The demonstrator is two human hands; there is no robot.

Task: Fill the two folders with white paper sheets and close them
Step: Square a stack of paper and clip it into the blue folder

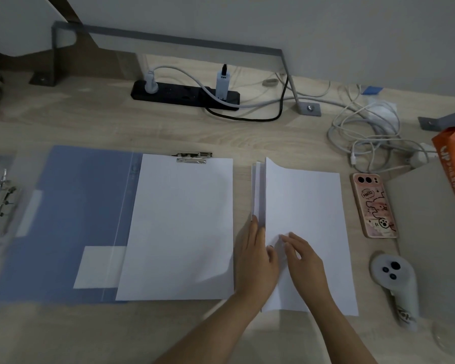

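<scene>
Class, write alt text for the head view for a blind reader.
A left hand holds up the edge of a white paper stack while the right hand rests on top; beside it, an open blue folder holds clipped sheets on a wooden desk.

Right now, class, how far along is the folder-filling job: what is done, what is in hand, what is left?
Done: white sheets lie clipped in the open blue folder. In hand: the left hand pinches up the paper stack by its edge, the right hand resting on top. Left: fill the grey folder, close both.
</scene>
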